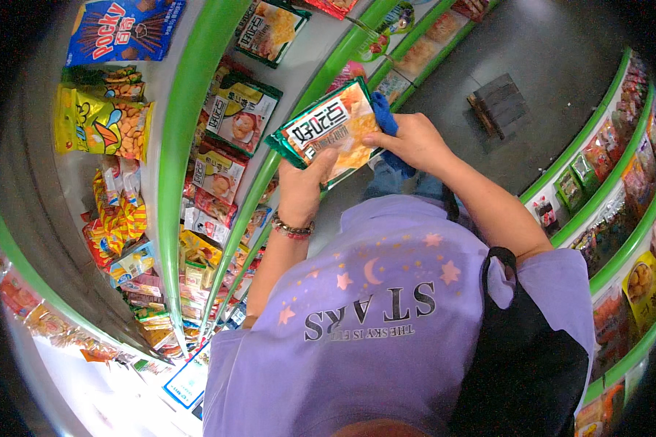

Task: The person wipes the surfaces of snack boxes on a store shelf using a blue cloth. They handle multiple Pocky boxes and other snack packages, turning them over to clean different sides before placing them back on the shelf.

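My left hand (pixel 304 183) grips the near left end of a flat biscuit packet (pixel 355 117), its thumb on the front. The packet has green crimped ends and a picture of golden crackers, and bears printed writing. My right hand (pixel 415 143) pinches the packet's right end, thumb on top. A blue cloth (pixel 384 116) is bunched in that hand, partly hidden behind the packet and fingers. Both hands hold the packet tilted in front of the shelves, above the floor. Similar green-edged packets (pixel 243 117) lie on the shelf to the left.
Green-edged shelves (pixel 177 109) with snack packs rise on my left. A yellow nut bag (pixel 106 123) and a blue Pocky pack (pixel 124 30) lie on the upper one. More stocked shelves (pixel 574 218) curve along the right. A dark slatted object (pixel 500 104) sits on the grey floor (pixel 557 60).
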A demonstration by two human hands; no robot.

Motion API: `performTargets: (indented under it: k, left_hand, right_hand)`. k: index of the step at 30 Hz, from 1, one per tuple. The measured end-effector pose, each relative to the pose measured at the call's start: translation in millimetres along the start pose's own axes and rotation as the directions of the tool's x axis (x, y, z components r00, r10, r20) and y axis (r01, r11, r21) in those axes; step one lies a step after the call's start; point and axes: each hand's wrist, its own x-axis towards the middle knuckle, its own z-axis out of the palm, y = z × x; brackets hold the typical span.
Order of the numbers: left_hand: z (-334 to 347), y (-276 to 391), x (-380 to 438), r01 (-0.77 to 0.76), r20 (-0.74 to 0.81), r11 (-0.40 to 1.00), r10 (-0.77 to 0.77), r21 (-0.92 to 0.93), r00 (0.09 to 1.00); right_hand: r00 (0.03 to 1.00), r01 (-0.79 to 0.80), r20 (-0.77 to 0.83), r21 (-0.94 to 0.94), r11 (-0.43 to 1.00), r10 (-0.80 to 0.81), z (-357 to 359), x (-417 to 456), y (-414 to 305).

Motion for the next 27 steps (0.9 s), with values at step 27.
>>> performTargets:
  k: [27]
  left_hand:
    - [12,12,32,0.049,0.206,0.985,-0.014,-0.164,0.978]
  right_hand:
    - [0.991,-0.133,0.134,0.871,0.474,0.032,-40,-12,13]
